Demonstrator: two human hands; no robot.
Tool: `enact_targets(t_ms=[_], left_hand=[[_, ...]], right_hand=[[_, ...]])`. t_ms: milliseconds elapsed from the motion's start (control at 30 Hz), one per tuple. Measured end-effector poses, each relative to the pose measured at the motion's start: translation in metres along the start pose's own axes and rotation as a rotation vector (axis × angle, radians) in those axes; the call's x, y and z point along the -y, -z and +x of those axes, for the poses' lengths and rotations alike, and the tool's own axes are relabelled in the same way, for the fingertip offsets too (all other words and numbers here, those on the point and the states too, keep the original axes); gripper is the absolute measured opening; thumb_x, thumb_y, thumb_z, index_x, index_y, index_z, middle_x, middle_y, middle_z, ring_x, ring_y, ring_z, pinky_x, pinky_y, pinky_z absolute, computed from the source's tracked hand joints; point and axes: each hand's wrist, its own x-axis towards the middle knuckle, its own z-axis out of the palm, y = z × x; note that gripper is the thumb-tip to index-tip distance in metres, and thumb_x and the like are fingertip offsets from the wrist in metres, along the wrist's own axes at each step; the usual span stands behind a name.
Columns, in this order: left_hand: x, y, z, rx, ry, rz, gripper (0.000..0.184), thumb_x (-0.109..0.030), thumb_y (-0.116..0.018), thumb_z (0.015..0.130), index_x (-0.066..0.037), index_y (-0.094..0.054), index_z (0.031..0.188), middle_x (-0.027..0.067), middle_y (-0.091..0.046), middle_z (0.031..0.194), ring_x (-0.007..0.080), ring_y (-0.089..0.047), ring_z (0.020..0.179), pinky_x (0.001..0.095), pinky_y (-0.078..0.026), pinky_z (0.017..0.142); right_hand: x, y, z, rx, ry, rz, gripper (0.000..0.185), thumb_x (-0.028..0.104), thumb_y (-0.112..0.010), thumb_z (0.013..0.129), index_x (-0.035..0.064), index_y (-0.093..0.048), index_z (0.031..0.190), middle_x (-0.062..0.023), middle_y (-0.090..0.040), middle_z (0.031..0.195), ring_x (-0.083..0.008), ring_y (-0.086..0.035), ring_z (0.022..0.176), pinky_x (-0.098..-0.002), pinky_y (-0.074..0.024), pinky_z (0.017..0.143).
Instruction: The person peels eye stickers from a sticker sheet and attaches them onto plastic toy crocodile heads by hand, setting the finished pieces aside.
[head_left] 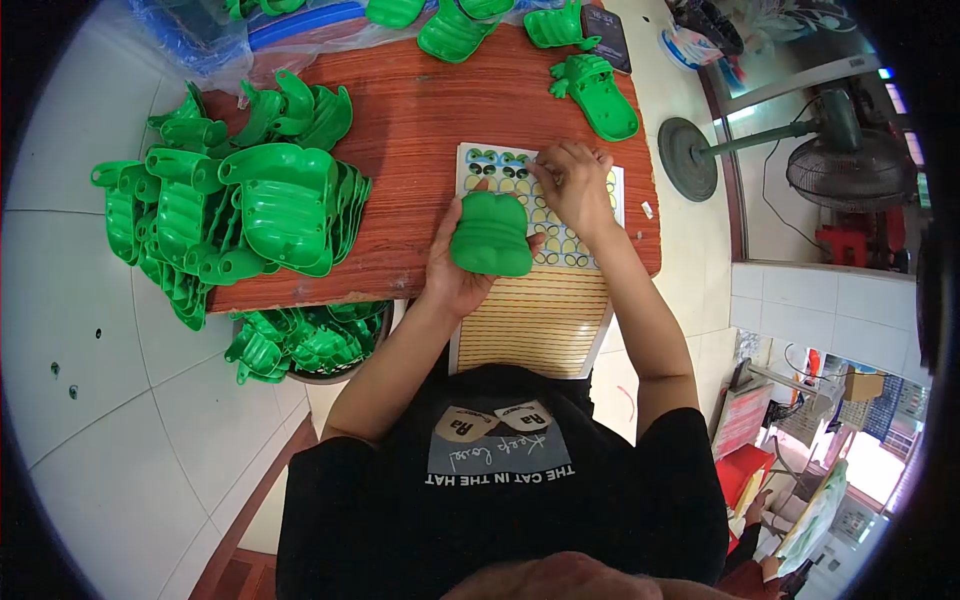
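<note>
My left hand (458, 262) is closed around a green plastic shell-shaped part (492, 235), its rounded, ridged outside turned up toward me. The part is held just above a sticker sheet (466, 160) near the table's front edge. Printed on that sheet are rows of round eye stickers (480, 157), with pale yellow circles further down. Over the sheet's upper right area, my right hand (575, 185) is closed with fingertips pinched together; whatever they hold is hidden. A striped yellowish sheet (530, 320) extends from the table edge toward my lap.
Stacked green shell parts (285, 215) crowd the left of the brown table (420, 120). More lie in a tub (325, 375) below. A green crocodile-shaped piece (605, 100) and a dark box (607, 40) are at the back right. A fan (845, 165) stands beyond.
</note>
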Motion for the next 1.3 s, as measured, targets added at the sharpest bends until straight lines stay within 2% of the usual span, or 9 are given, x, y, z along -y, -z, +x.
enact_targets(t_ms=[100, 300, 400, 500, 600, 700, 733, 833, 1300], left_hand=[[0.001, -0.001, -0.001, 0.011, -0.003, 0.003, 0.049, -0.046, -0.040, 0.096, -0.019, -0.036, 0.136, 0.0141, -0.051, 0.126, 0.0377, -0.054, 0.112, 0.0565, -0.043, 0.098], [0.000, -0.003, -0.002, 0.004, -0.002, 0.025, 0.050, -0.047, -0.037, 0.096, -0.019, -0.034, 0.137, 0.0147, -0.050, 0.127, 0.0418, -0.053, 0.112, 0.0545, -0.046, 0.096], [0.001, -0.003, -0.001, -0.019, -0.007, 0.019, 0.051, -0.048, -0.037, 0.096, -0.019, -0.034, 0.138, 0.0149, -0.050, 0.127, 0.0425, -0.053, 0.112, 0.0530, -0.047, 0.095], [0.002, 0.000, 0.000, -0.022, -0.013, 0.042, 0.051, -0.049, -0.036, 0.096, -0.020, -0.033, 0.138, 0.0151, -0.050, 0.127, 0.0425, -0.053, 0.112, 0.0529, -0.047, 0.096], [0.002, 0.000, -0.001, 0.008, -0.018, 0.073, 0.051, -0.048, -0.036, 0.096, -0.019, -0.032, 0.139, 0.0147, -0.050, 0.127, 0.0423, -0.053, 0.112, 0.0520, -0.046, 0.097], [0.001, 0.000, -0.002, 0.020, -0.021, 0.093, 0.051, -0.048, -0.035, 0.097, -0.018, -0.032, 0.139, 0.0141, -0.050, 0.128, 0.0428, -0.053, 0.111, 0.0512, -0.047, 0.097], [0.001, -0.003, -0.002, -0.019, -0.031, 0.096, 0.052, -0.048, -0.035, 0.097, -0.018, -0.032, 0.139, 0.0139, -0.050, 0.128, 0.0435, -0.054, 0.111, 0.0509, -0.047, 0.096], [0.000, -0.004, -0.001, -0.072, -0.050, 0.098, 0.053, -0.048, -0.035, 0.096, -0.017, -0.032, 0.139, 0.0136, -0.049, 0.130, 0.0450, -0.054, 0.109, 0.0503, -0.048, 0.094], [-0.001, -0.001, -0.001, -0.053, -0.029, 0.065, 0.054, -0.048, -0.037, 0.096, -0.016, -0.033, 0.139, 0.0131, -0.050, 0.130, 0.0407, -0.056, 0.109, 0.0475, -0.050, 0.092]], right_hand=[[0.003, -0.001, -0.001, 0.012, -0.113, 0.038, 0.010, 0.018, -0.069, 0.077, 0.0103, -0.062, 0.077, -0.0054, -0.061, 0.079, -0.0257, -0.057, 0.083, -0.0433, -0.0308, 0.077], [0.004, 0.004, 0.000, 0.050, -0.060, 0.026, 0.013, 0.019, -0.069, 0.078, 0.0092, -0.062, 0.076, -0.0063, -0.061, 0.078, -0.0265, -0.057, 0.083, -0.0434, -0.0309, 0.077], [0.000, -0.005, -0.001, -0.010, -0.095, 0.054, 0.015, 0.018, -0.074, 0.075, 0.0099, -0.061, 0.074, -0.0024, -0.059, 0.073, -0.0202, -0.057, 0.072, -0.0383, -0.0290, 0.072], [0.011, 0.000, -0.002, 0.024, -0.180, 0.108, 0.019, 0.024, -0.074, 0.074, 0.0093, -0.062, 0.075, -0.0063, -0.062, 0.077, -0.0270, -0.057, 0.080, -0.0430, -0.0300, 0.079], [0.020, 0.003, -0.004, -0.161, -0.069, 0.041, 0.022, 0.021, -0.078, 0.070, 0.0078, -0.061, 0.073, -0.0060, -0.062, 0.076, -0.0255, -0.058, 0.073, -0.0397, -0.0348, 0.073], [0.043, 0.028, -0.017, -0.275, -0.183, 0.389, 0.021, 0.012, -0.080, 0.069, 0.0062, -0.059, 0.073, -0.0055, -0.061, 0.075, -0.0196, -0.058, 0.067, -0.0330, -0.0395, 0.063], [0.050, 0.039, -0.029, -0.204, -0.279, 0.548, 0.021, 0.006, -0.079, 0.071, 0.0051, -0.059, 0.077, -0.0049, -0.062, 0.077, -0.0125, -0.059, 0.066, -0.0257, -0.0418, 0.058], [0.069, 0.052, -0.062, -0.058, -0.404, 0.886, 0.020, 0.006, -0.076, 0.075, 0.0055, -0.058, 0.083, -0.0051, -0.062, 0.082, -0.0100, -0.059, 0.069, -0.0232, -0.0435, 0.063], [0.085, 0.041, -0.072, -0.086, -0.397, 0.884, 0.023, 0.007, -0.079, 0.072, 0.0051, -0.058, 0.082, -0.0050, -0.060, 0.083, -0.0119, -0.057, 0.070, -0.0242, -0.0429, 0.065]])
